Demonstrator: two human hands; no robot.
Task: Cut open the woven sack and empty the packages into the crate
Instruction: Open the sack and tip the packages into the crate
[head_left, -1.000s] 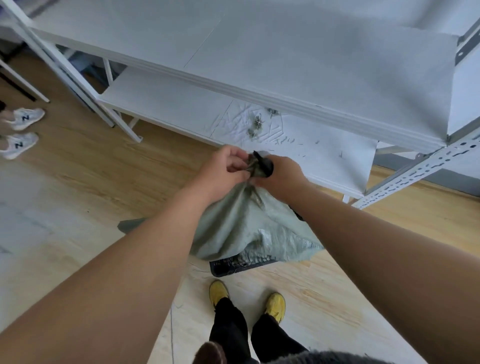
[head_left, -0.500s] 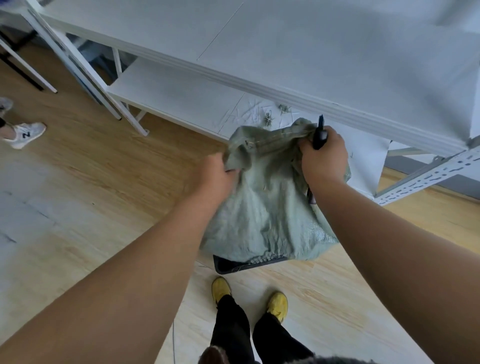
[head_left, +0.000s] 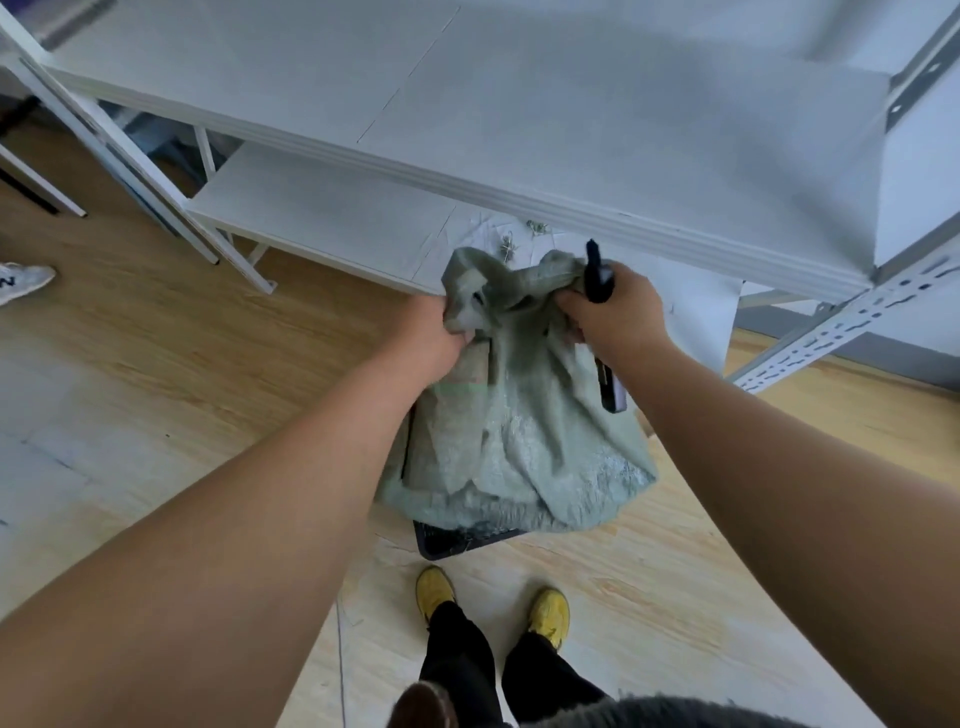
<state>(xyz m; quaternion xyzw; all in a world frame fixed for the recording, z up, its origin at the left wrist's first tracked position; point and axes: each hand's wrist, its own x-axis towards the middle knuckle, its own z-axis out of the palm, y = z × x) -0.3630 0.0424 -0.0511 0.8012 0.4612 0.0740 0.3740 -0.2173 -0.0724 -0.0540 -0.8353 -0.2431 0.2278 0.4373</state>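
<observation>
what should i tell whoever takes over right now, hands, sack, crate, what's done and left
Left hand grips the top edge of the woven sack. Right hand grips the other side of the top and also holds a black cutter.
The sack hangs over the dark crate on the floor, covering most of it.
No packages are visible, so I cannot tell how much is emptied.
Left: finish emptying, then remove the sack.

This looks like a storeroom or small warehouse. A white slotted-angle metal shelving rack (head_left: 852, 317) with bare white board shelves (head_left: 597, 119) fills the far side, standing on a light wood-plank floor (head_left: 156, 374). A dark plastic crate (head_left: 452, 543) sits on the floor near the rack.
</observation>
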